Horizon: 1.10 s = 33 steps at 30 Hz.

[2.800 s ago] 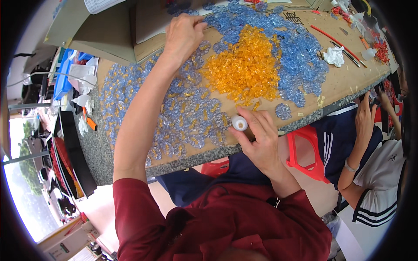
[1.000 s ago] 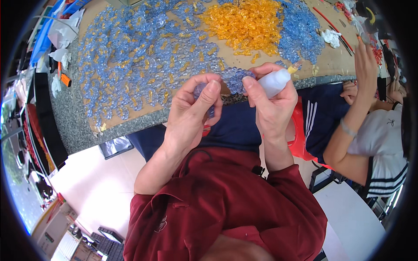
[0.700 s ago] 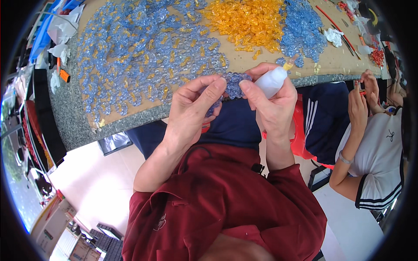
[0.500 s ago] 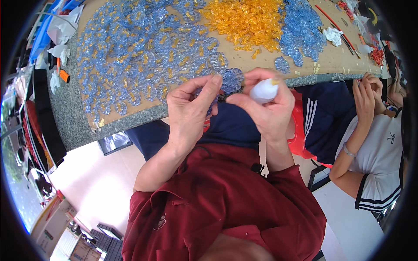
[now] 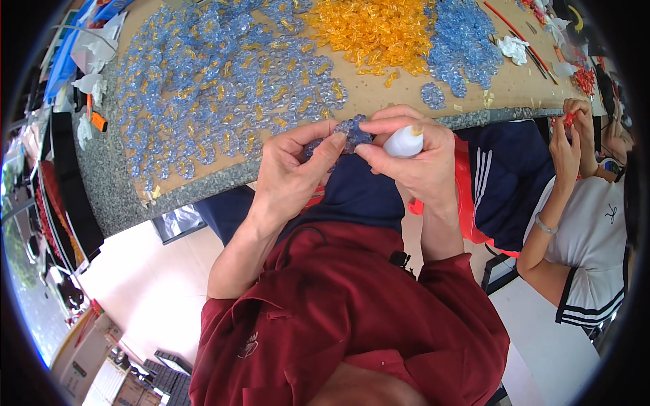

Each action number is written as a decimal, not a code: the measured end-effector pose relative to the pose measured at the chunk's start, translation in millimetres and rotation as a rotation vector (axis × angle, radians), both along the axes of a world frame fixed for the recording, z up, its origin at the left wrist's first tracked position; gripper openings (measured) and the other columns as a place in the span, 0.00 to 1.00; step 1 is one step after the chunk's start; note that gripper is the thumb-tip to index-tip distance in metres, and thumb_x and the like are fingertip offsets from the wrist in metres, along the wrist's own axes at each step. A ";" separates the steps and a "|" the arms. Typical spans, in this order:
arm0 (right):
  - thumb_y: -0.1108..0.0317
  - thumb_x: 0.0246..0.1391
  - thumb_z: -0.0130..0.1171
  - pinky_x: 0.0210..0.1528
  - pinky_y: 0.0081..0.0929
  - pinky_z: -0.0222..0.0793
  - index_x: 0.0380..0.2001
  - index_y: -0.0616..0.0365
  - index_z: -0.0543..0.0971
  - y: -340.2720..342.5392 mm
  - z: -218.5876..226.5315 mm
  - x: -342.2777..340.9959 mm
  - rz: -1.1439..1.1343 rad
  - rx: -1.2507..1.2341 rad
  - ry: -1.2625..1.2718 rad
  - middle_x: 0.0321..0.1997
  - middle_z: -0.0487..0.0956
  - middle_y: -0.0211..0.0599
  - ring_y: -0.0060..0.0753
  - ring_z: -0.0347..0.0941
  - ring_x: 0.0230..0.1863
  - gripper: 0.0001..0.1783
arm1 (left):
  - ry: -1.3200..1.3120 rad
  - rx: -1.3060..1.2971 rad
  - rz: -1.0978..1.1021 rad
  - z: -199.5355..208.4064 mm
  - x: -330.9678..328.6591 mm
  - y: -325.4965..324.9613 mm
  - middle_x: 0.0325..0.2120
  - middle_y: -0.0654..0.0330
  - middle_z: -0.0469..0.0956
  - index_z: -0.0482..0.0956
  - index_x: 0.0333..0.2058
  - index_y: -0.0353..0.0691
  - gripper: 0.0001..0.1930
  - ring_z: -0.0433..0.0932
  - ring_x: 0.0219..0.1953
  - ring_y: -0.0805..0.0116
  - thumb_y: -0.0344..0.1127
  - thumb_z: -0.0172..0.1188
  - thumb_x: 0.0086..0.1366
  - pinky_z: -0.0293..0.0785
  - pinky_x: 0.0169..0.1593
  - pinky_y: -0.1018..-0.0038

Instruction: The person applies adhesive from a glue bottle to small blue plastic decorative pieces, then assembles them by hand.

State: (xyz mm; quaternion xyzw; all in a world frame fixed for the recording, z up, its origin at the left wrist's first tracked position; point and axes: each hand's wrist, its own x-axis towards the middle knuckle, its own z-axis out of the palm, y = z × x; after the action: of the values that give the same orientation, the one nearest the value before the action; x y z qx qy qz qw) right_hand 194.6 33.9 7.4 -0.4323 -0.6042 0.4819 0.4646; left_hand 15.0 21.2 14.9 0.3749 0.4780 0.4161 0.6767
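Note:
My left hand (image 5: pixel 288 166) pinches a translucent blue scalloped plastic piece (image 5: pixel 353 134) between thumb and fingers, just off the table's near edge. My right hand (image 5: pixel 433 166) grips the same piece from the other side with thumb and index fingertips. Tucked in the right palm is a small white squeeze bottle (image 5: pixel 404 143) with a yellowish tip. Fingers cover part of the blue piece, and some blue plastic shows behind the left thumb. Beyond the hands, many similar blue pieces (image 5: pixel 223 95) with amber parts on them are spread over brown board (image 5: pixel 379 91).
A heap of amber plastic parts (image 5: pixel 372 30) and a pile of blue pieces (image 5: pixel 464 44) lie farther back. One blue piece (image 5: pixel 432 96) sits apart. At right, a co-worker's hands (image 5: pixel 572 139) hold something red. An orange-handled tool (image 5: pixel 99 122) rests at left.
My hands have come closer together, and the right fingertips now press onto the blue piece, which has turned. The co-worker's hands have shifted, with something red now showing.

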 end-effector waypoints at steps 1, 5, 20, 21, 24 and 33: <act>0.80 0.36 0.66 0.29 0.19 0.69 0.31 0.63 0.80 1.6 1.5 1.3 0.038 0.032 -0.002 0.30 0.77 0.35 0.20 0.74 0.29 0.13 | -0.012 -0.040 0.004 1.6 -0.5 0.6 0.20 0.68 0.74 0.77 0.39 0.32 0.10 0.63 0.15 0.87 0.33 0.55 0.63 0.56 0.17 0.88; 0.82 0.40 0.64 0.22 0.11 0.66 0.29 0.64 0.79 -5.6 12.9 5.9 -0.087 -0.252 0.290 0.29 0.77 0.32 0.17 0.72 0.22 0.10 | -0.017 -0.042 0.103 -2.0 -13.9 3.4 0.23 0.66 0.76 0.75 0.41 0.33 0.11 0.63 0.15 0.86 0.33 0.53 0.64 0.56 0.18 0.88; 0.73 0.39 0.69 0.21 0.16 0.67 0.35 0.62 0.77 -6.6 15.5 -7.0 -0.174 -0.402 0.181 0.29 0.77 0.32 0.19 0.72 0.23 0.17 | 0.650 0.723 0.144 -11.9 -4.8 -19.2 0.30 0.60 0.81 0.80 0.33 0.39 0.12 0.80 0.31 0.70 0.20 0.60 0.48 0.75 0.36 0.76; 0.74 0.41 0.68 0.17 0.11 0.66 0.36 0.62 0.76 -9.0 13.0 -8.2 -0.139 -0.402 0.242 0.29 0.77 0.31 0.15 0.71 0.21 0.16 | 0.654 0.755 0.121 -11.2 -3.5 -18.8 0.30 0.59 0.81 0.81 0.32 0.40 0.13 0.80 0.32 0.66 0.19 0.60 0.46 0.75 0.36 0.76; 0.77 0.41 0.66 0.17 0.13 0.66 0.36 0.64 0.76 -8.9 9.5 -7.2 -0.066 -0.501 0.334 0.29 0.77 0.32 0.15 0.70 0.21 0.15 | 0.636 0.783 0.048 -13.1 -2.3 -17.5 0.31 0.59 0.81 0.78 0.39 0.39 0.16 0.80 0.32 0.69 0.19 0.59 0.49 0.75 0.37 0.76; 0.80 0.44 0.62 0.15 0.13 0.65 0.33 0.63 0.74 -15.8 2.4 -16.2 -0.144 -0.403 0.507 0.27 0.75 0.32 0.16 0.70 0.20 0.11 | -0.129 0.081 0.153 -16.3 12.6 -18.7 0.32 0.61 0.78 0.71 0.45 0.35 0.16 0.72 0.28 0.83 0.24 0.60 0.57 0.68 0.26 0.86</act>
State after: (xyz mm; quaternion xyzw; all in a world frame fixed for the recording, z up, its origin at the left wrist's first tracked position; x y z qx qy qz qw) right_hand 178.5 18.1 9.7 -0.4235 -0.3298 0.6498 0.5382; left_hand 27.6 2.5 -1.4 0.3367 0.4434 0.5087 0.6567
